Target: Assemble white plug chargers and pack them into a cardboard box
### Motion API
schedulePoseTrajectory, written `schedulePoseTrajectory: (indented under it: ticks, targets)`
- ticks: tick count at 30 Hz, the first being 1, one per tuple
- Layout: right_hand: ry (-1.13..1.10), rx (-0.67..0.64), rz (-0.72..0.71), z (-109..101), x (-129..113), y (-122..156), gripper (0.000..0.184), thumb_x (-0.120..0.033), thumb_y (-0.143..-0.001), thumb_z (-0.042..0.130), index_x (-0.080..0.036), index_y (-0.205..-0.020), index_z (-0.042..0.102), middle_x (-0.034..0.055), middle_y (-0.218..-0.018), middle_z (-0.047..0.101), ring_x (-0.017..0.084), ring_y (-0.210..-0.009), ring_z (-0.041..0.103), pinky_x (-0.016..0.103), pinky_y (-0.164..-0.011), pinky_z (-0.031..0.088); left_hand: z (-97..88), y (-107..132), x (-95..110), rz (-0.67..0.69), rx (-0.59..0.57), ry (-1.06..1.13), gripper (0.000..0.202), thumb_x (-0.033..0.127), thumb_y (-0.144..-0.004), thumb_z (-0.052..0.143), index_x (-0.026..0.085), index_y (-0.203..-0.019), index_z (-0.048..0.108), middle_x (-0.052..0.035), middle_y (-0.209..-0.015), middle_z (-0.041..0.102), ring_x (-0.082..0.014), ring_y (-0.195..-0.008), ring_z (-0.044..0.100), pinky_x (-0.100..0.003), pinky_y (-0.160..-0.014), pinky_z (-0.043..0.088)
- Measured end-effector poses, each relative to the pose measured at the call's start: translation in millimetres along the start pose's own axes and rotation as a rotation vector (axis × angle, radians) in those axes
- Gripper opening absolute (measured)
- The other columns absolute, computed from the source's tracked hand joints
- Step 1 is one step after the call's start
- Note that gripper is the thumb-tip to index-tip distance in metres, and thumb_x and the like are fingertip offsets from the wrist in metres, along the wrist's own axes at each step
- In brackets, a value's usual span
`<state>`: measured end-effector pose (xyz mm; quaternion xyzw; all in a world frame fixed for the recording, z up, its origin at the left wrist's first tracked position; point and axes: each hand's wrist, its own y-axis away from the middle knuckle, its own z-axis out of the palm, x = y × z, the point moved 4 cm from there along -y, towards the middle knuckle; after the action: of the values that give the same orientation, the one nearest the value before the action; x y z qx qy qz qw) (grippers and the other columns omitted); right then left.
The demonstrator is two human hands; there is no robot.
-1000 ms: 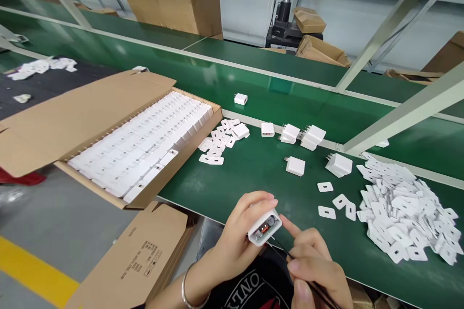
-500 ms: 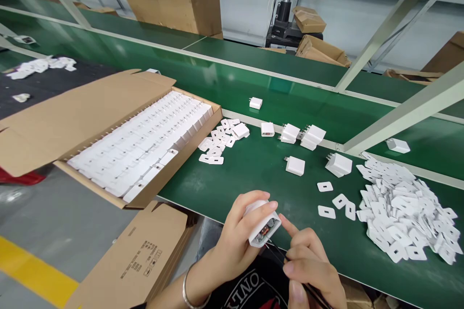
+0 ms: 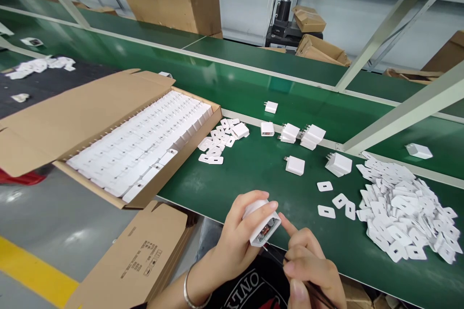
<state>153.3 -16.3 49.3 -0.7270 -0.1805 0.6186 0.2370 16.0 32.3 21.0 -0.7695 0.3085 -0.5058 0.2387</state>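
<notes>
My left hand (image 3: 235, 236) is closed around a white charger body (image 3: 264, 226), its open end with the port facing me. My right hand (image 3: 308, 270) pinches thin black tweezers (image 3: 279, 253) whose tips touch the charger's open end. Both hands hover over the near edge of the green bench (image 3: 253, 174). A big heap of small white cover plates (image 3: 402, 212) lies to the right, with three loose plates (image 3: 335, 200) nearer my hands.
An open cardboard box (image 3: 119, 140) full of white chargers sits at left, with a flat carton (image 3: 137, 256) below it. Several chargers (image 3: 300, 137) and a small pile of plates (image 3: 217, 142) lie mid-bench. Two chargers (image 3: 270, 106) ride the conveyor belt behind.
The charger on the belt has travelled right, and another has come into view at far right. My left hand has tilted the held charger slightly; my right hand has shifted a little left.
</notes>
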Motion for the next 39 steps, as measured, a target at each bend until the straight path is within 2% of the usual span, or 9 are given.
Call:
schedulePoseTrajectory:
  ticks: [6,14,25,31,39]
  targets:
    - [-0.036,0.059,-0.014,0.5,-0.6,0.0,0.02,-0.021,-0.104,0.043,-0.027,-0.111,0.061,-0.0032,-0.069,0.043,0.018,-0.068,0.04,0.074,-0.104,0.051,0.3,0.0,0.4,-0.004,0.009,-0.009,0.057,0.008,-0.104,0.048,0.026,-0.158,0.042,-0.0142,-0.138,0.051,-0.0238,-0.124,0.058,-0.035,-0.094,0.058]
    - [0.009,0.036,-0.015,0.4,-0.5,-2.1,0.019,-0.021,-0.104,0.043,-0.027,-0.108,0.061,-0.0036,-0.068,0.041,0.017,-0.067,0.039,0.076,-0.103,0.051,0.3,0.7,-0.6,-0.012,0.007,-0.007,0.057,0.008,-0.104,0.047,0.027,-0.158,0.042,-0.0145,-0.138,0.052,-0.0238,-0.123,0.058,-0.036,-0.094,0.059]
    - [-0.05,-0.006,-0.063,-3.1,3.9,-3.2,0.023,-0.017,-0.102,0.047,-0.026,-0.114,0.063,-0.0046,-0.066,0.044,0.017,-0.067,0.045,0.067,-0.097,0.057,0.4,1.2,-0.6,0.003,0.022,0.0,0.058,0.006,-0.102,0.049,0.025,-0.157,0.043,-0.0139,-0.141,0.05,-0.0229,-0.126,0.055,-0.034,-0.097,0.056]
    - [-0.095,0.025,-0.037,-2.5,3.4,-5.6,0.021,-0.019,-0.103,0.047,-0.026,-0.113,0.064,-0.0046,-0.064,0.043,0.018,-0.067,0.047,0.069,-0.097,0.057,-0.8,0.4,-1.4,-0.02,0.016,-0.005,0.058,0.009,-0.104,0.048,0.028,-0.158,0.041,-0.0146,-0.138,0.052,-0.0242,-0.123,0.059,-0.037,-0.093,0.059]
    - [-0.09,-0.003,-0.048,-3.5,8.3,-7.6,0.023,-0.017,-0.103,0.045,-0.026,-0.115,0.063,-0.0039,-0.065,0.045,0.018,-0.069,0.049,0.068,-0.098,0.059,0.9,1.7,-2.1,-0.016,0.016,0.066,0.058,0.006,-0.103,0.048,0.024,-0.158,0.042,-0.0138,-0.142,0.048,-0.0215,-0.13,0.053,-0.033,-0.102,0.055]
